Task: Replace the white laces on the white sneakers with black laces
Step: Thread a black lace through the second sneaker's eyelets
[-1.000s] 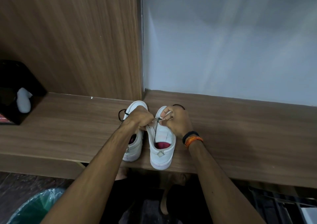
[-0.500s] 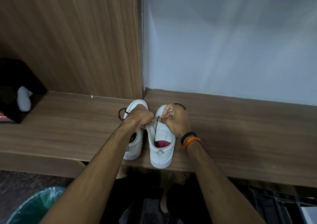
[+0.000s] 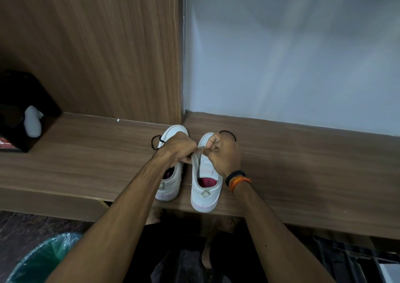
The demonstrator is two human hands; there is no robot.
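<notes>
A: The white sneakers sit side by side on the wooden shelf (image 3: 303,174), toes to the wall; the right sneaker (image 3: 205,187) is the one being worked on, the left sneaker (image 3: 171,185) lies just beside it.

B: And the hands?

A: Both are curled over the front of the right sneaker. The left hand (image 3: 179,147) grips the edge of the upper by the eyelets; the right hand (image 3: 225,152) pinches something thin there, probably a lace end, though it is too small to name with confidence.

B: How should the step go?

A: Likely by steadying the eyelet flap with the left hand while the right feeds the tip straight through, then drawing the slack evenly so the lace lies flat. A black lace (image 3: 155,142) loops out beside the left sneaker's toe; another dark loop (image 3: 227,133) shows behind the right hand.

B: Any containers?

A: A bin with a green liner (image 3: 43,261) stands below on the floor; its contents are not discernible. A black box (image 3: 19,109) at the shelf's left end holds something white (image 3: 32,120).
</notes>
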